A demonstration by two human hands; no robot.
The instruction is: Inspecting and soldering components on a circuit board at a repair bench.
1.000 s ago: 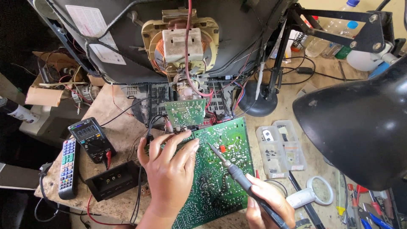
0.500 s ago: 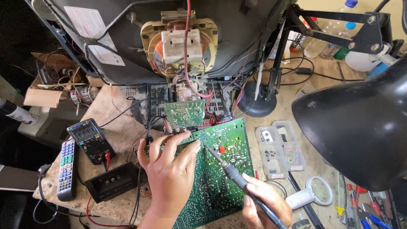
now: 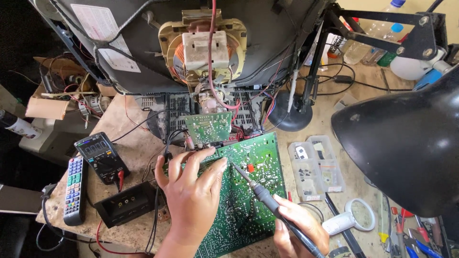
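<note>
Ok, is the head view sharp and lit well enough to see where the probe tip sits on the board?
Head view: the green circuit board is evenly lit and sharp, no glare; the probe tip shows clearly beside the left hand. The black lamp shade blocks the right side, and the far left falls into dark shadow.

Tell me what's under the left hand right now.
The left hand lies flat on the green circuit board, solder side up. Beside it, the soldering iron in the right hand touches the board. The joints beneath the palm are covered.
</note>
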